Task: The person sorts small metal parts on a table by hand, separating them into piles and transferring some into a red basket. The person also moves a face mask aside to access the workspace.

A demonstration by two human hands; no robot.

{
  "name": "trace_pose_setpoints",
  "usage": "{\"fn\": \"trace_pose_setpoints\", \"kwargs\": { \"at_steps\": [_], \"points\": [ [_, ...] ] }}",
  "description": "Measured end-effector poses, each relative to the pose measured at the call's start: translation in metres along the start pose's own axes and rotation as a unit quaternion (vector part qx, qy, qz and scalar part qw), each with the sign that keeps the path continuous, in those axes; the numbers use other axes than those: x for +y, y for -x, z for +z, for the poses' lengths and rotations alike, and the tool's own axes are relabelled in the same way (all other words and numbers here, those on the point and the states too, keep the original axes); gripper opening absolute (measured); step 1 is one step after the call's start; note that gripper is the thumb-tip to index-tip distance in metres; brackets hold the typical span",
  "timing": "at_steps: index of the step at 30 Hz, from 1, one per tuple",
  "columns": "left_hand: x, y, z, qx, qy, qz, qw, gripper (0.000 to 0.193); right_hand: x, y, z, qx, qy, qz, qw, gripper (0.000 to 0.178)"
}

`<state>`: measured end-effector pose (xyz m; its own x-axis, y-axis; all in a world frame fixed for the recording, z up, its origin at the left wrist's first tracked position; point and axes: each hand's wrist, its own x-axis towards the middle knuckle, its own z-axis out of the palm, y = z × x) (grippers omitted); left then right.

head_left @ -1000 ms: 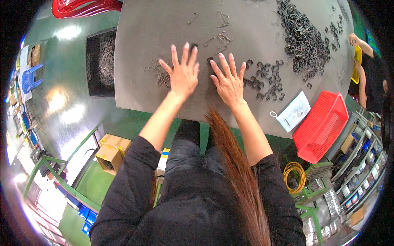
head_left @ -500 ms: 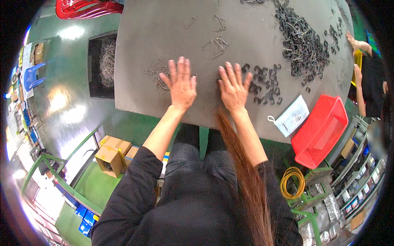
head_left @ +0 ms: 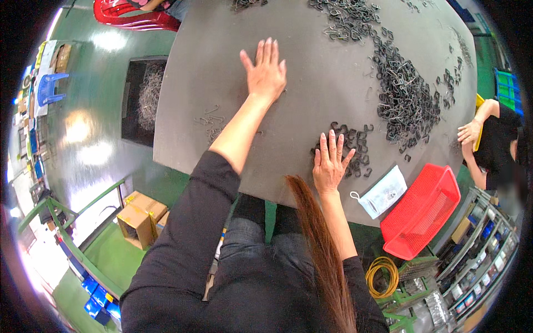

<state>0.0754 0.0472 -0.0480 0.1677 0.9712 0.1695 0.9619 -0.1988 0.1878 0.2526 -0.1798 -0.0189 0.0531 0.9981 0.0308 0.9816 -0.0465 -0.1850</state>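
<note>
My left hand (head_left: 266,75) lies flat with fingers spread, far out over the grey tabletop (head_left: 216,77). A tiny dark bit shows beside its thumb side; anything beneath the palm is hidden. Closer to me, my right hand (head_left: 330,166) rests open, fingers apart, at the left edge of a loose cluster of small black curved hooks (head_left: 361,145). Its fingertips touch or cover some of these. Left of my left forearm lie several thin wire hooks (head_left: 211,117). A large heap of black hooks (head_left: 402,100) spreads across the table's right side.
A pale blue face mask (head_left: 383,191) and a red plastic basket (head_left: 423,213) sit at the near right edge. Another person's hand (head_left: 471,132) rests at the right edge. Left of the table stands a dark bin (head_left: 129,105) of wire pieces; a red chair (head_left: 125,16) is beyond.
My left hand has reached forward and right; the wire pieces in mid-table no longer show. My right hand has moved right and nearer, to the black hook cluster. The view has shifted.
</note>
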Motion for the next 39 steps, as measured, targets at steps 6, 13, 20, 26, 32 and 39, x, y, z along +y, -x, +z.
{"fn": "trace_pose_setpoints", "kwargs": {
  "at_steps": [6,13,20,26,32,39],
  "points": [
    [0.007,0.142,-0.048,-0.106,-0.027,-0.038,0.993,0.063,0.009,-0.003,-0.002,-0.004,0.006,-0.016,1.000,0.045],
    [0.028,0.101,-0.040,-0.063,0.025,0.058,0.996,0.058,0.002,-0.004,-0.007,-0.025,0.033,-0.053,0.998,0.046],
    [-0.002,0.158,-0.063,-0.166,-0.071,0.026,0.983,0.061,0.003,-0.004,-0.015,-0.040,0.065,-0.046,0.996,0.046],
    [-0.043,0.161,-0.062,-0.118,0.004,0.024,0.993,0.059,-0.009,-0.008,-0.017,-0.025,0.090,-0.038,0.995,0.042],
    [-0.156,0.149,-0.083,-0.108,-0.042,-0.039,0.992,0.057,-0.026,0.003,-0.017,-0.042,0.140,0.037,0.989,0.042],
    [-0.296,0.131,-0.092,-0.055,-0.128,-0.091,0.986,0.054,-0.032,0.049,-0.038,-0.032,0.122,0.165,0.978,0.041]
  ]
}}
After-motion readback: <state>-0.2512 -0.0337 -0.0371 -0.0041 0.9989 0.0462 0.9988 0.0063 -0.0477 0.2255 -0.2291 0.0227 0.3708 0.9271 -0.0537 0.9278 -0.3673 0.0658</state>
